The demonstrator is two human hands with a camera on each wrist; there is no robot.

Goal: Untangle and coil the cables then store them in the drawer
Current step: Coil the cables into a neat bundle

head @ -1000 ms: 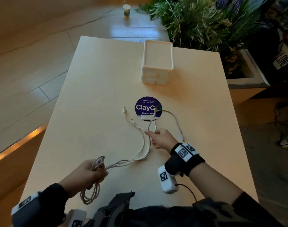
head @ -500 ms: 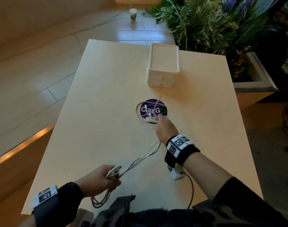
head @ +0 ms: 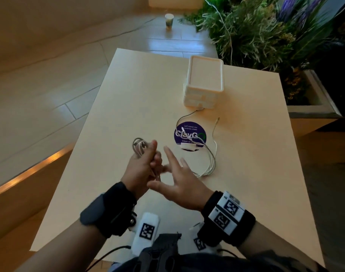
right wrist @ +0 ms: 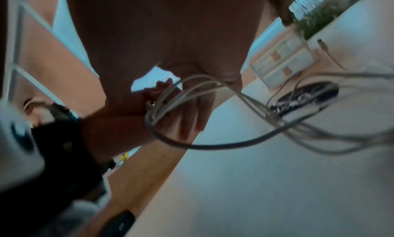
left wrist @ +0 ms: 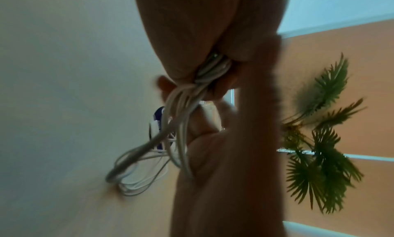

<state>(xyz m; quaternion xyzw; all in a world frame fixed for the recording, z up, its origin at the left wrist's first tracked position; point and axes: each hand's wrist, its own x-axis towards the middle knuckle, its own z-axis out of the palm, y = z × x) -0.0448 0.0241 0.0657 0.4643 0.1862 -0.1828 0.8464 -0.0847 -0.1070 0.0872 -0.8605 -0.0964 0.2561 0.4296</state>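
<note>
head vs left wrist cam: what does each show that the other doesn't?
Head only: the closed drawer box, cable ends trailing across the table toward it, and the paper cup on the floor. Left wrist only: the left hand gripping bunched cable strands from beneath. Both: the coil, the purple sticker, the right hand, the plants.

Thin white/grey cables (head: pixel 210 165), partly coiled: a bunch of loops (head: pixel 138 147) held up off the light wooden table, the rest trailing right in slack curves over the tabletop and across a round purple sticker; one loose plug end (head: pixel 218 119) lies on the table right of the sticker, another strand reaches the foot of the small cream plastic drawer unit (head: pixel 204 83), which stands upright at the far side, drawers closed
</note>
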